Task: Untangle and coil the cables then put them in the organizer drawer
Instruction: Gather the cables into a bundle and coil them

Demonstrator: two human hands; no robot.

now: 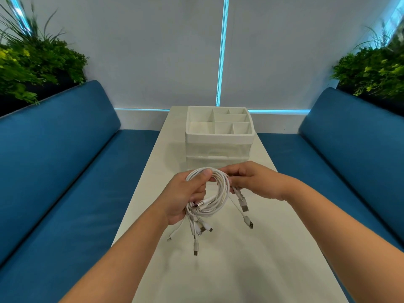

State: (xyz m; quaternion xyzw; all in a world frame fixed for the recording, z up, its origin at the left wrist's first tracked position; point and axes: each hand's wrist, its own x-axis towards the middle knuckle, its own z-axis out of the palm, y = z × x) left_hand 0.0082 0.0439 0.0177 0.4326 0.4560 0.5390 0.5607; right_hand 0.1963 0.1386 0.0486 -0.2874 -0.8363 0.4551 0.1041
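Observation:
A bundle of several white USB cables (215,193), wound into a loose coil, hangs above the white table (229,270). My left hand (185,193) grips the coil's left side, thumb over the top strands. My right hand (251,180) pinches the coil's right side. Several plug ends dangle below and to the right of the coil. Behind the hands stands the white organizer (219,138), with divided compartments on top and translucent drawers below; the drawers look closed, and my hands hide the lower front.
Blue upholstered benches (65,171) run along both sides of the narrow table. Green plants (32,62) sit behind the backrests at left and right. A pale wall with a glowing blue strip stands behind the organizer.

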